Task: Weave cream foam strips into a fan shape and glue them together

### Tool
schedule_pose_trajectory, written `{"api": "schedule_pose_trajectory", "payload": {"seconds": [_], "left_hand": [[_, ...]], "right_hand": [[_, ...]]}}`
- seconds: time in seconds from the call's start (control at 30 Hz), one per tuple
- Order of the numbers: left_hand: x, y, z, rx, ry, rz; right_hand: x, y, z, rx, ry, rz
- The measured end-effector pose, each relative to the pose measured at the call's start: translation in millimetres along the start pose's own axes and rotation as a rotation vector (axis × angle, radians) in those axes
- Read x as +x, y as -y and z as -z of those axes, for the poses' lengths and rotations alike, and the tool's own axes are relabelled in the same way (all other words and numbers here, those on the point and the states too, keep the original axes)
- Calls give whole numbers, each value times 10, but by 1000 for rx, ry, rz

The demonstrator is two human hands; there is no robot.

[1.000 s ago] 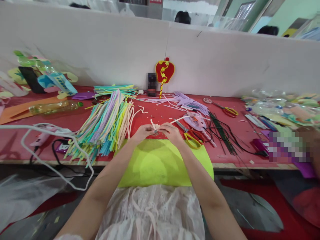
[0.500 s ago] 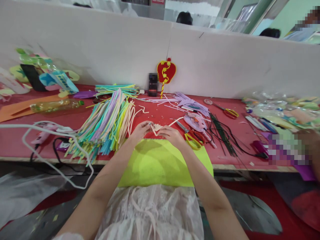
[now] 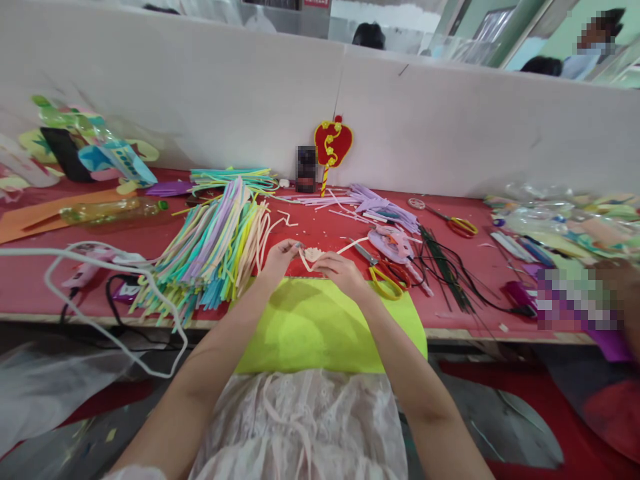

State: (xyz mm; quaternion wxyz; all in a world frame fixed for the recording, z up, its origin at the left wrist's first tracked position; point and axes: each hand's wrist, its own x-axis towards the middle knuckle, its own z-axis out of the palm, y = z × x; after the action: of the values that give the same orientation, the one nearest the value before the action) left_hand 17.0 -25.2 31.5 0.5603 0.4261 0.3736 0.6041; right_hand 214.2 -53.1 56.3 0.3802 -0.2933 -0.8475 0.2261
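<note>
Left of the lime sheet: bundle, unmoved. Beyond its far edge: left hand pinching one stem end; stem bent in the gap; right hand clamped farther along it. Hands nearly touching a second ago, now apart, exposing the bend; shaping judged partway. Scissors at sheet's far right, unmoved.
</note>
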Motion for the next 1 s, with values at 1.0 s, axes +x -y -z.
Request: {"api": "schedule_pose_trajectory", "payload": {"seconds": [1.0], "left_hand": [[59, 188, 191, 1257, 41, -339]], "right_hand": [[101, -652, -109, -226, 120, -15]]}}
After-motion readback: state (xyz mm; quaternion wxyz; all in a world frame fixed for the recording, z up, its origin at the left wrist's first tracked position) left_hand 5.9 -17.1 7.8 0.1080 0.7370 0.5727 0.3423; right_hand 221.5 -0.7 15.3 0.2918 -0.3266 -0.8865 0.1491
